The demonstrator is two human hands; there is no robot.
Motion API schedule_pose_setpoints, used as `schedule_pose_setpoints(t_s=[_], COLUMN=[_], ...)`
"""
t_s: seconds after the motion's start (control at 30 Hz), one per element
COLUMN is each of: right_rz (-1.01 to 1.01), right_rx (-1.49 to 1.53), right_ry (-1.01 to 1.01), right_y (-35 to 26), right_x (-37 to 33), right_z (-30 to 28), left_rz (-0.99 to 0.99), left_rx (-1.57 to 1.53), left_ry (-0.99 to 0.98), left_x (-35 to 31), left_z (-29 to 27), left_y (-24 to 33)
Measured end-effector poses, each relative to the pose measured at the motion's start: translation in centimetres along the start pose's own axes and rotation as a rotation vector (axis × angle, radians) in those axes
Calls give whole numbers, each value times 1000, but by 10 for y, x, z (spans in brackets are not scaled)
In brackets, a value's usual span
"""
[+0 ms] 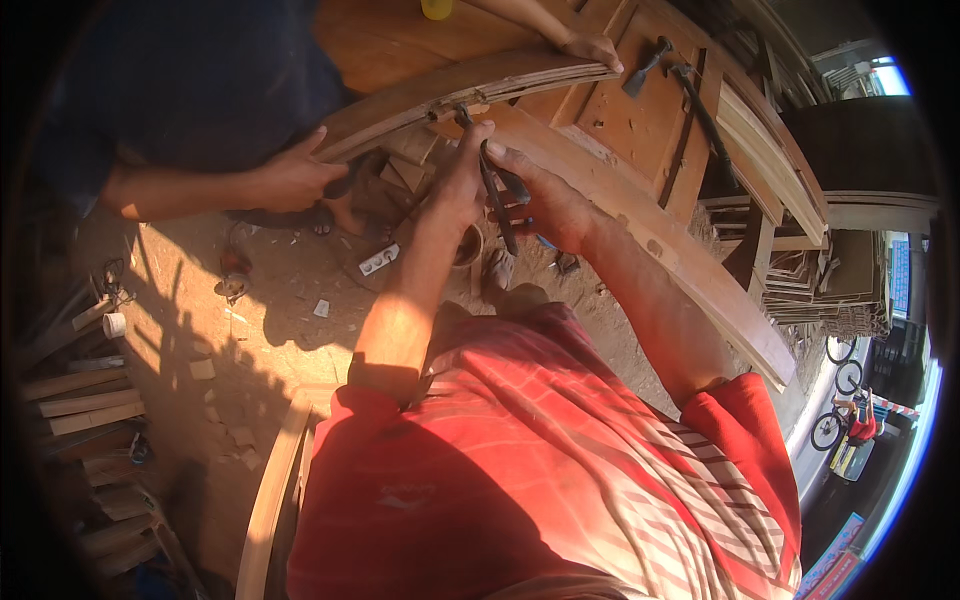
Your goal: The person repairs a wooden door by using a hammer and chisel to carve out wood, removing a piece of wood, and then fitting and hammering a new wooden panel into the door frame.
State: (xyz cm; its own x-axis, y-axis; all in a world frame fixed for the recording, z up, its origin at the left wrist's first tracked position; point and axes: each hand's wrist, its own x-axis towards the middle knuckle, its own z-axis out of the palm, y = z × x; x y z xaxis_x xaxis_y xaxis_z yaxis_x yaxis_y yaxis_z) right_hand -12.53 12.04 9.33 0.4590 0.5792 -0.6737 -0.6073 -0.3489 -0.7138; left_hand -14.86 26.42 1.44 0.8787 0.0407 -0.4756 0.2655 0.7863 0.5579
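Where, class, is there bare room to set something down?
The brown panel has a mostly bare patch between the long plank and the hammer. Sunlit ground between the power strip and the pale rail is open, barring scraps. Crowded: around the left hand, right hand and dark tool.

Person's wearing a red short-sleeved shirt point(470, 425); pale diagonal stripes point(690, 480) running at 4 o'clock, small white logo point(405, 498) sitting at 7; left hand point(462, 178), right hand point(555, 207) showing bare.

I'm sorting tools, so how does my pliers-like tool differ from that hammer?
The pliers-like tool is held; the hammer lies on the wooden panel. The pliers-like tool shows two handles, the hammer one long, straight handle. Both look dark.
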Motion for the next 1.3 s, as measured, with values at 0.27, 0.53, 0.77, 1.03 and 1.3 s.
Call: schedule_pose_setpoints(t_s=[0.27,0.53,0.77,1.03,1.3], right_rz=[46,9,-183,-167,-283], right_rx=[179,255,333,272,183], right_ry=[-30,-23,51,-149,-110], right_y=[12,51,99,111,134], right_x=[18,42,64,69,92], right_z=[-1,-9,13,-35,-10], left_rz=[404,544,693,581,807], left_rx=[729,2216,2330,2319,2375], left_ry=[103,454,513,541,582], left_x=[-17,13,37,43,36], left_z=[-44,-72,-93,-105,-117], left_y=[-3,77,64,52,52])
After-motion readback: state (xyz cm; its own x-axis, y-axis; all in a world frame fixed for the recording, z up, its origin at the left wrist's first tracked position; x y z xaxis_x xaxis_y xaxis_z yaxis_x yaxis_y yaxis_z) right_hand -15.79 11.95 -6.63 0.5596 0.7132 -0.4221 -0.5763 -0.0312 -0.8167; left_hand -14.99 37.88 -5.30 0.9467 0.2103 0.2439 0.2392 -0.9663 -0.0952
